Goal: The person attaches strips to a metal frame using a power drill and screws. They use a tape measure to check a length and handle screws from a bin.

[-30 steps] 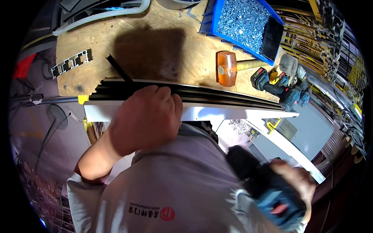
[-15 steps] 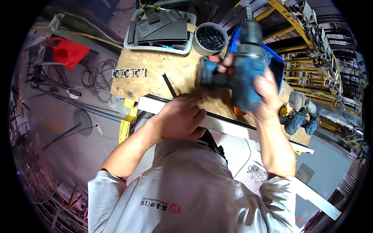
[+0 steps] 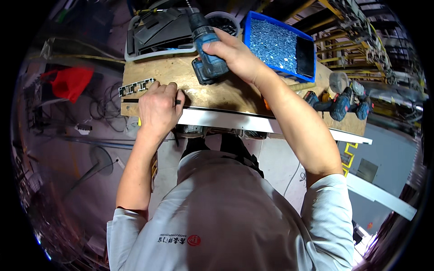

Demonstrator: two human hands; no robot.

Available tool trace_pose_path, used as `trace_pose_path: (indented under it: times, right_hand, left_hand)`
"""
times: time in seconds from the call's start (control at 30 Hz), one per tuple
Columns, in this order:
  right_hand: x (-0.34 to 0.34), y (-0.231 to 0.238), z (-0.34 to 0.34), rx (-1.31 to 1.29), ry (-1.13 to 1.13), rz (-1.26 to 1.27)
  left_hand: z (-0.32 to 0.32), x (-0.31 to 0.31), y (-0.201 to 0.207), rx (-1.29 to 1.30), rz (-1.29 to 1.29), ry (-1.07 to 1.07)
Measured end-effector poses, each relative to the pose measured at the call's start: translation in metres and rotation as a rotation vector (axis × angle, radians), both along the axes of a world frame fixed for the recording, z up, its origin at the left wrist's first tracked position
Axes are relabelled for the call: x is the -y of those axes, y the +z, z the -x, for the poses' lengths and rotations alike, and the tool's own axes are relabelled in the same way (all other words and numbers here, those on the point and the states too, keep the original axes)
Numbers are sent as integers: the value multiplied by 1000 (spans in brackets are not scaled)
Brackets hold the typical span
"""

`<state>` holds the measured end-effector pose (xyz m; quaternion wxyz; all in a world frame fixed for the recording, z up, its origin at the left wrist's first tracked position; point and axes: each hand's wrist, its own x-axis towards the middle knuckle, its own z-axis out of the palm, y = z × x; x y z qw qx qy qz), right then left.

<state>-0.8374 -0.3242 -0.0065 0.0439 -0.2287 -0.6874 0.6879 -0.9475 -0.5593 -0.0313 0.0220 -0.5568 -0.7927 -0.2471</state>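
My right hand (image 3: 230, 52) is closed round a blue and black cordless drill (image 3: 208, 43), tilted over the workbench with its long bit toward the far side. The drill's battery end is low over the wood; I cannot tell whether it touches. At the left of the bench my left hand (image 3: 160, 105) is closed over a short black strip (image 3: 130, 101), whose ends show on both sides of the fingers. Right behind that hand lies a slotted metal profile piece (image 3: 136, 87). A long white profile (image 3: 226, 119) with a dark edge runs along the bench's front.
Beyond the drill stand a translucent bin (image 3: 132, 55) of dark flat pieces and a round tub (image 3: 233, 19) of black parts. A blue crate (image 3: 275, 45) of small metal parts holds a dark flat panel (image 3: 305, 56). More power tools (image 3: 341, 106) lie at the right end.
My right hand has carried the drill left and lowered it toward the bench. My left hand has moved left, and the black strip now lies crosswise under it.
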Motion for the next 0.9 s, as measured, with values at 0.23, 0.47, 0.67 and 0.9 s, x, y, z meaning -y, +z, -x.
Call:
trace_pose_path:
  times: [0.23, 0.47, 0.67, 0.9]
  right_hand:
    - [102, 4, -150, 381, -185, -1187]
    - [201, 1, -126, 7, 241, -982]
    - [190, -12, -152, 227, -272, -999]
    - [182, 14, -106, 17, -24, -1043]
  left_hand:
    - [6, 2, 0, 24, 1, -8]
    - [2, -3, -5, 30, 23, 10]
    - [1, 1, -1, 85, 9, 33]
    - [36, 26, 10, 225, -300, 228]
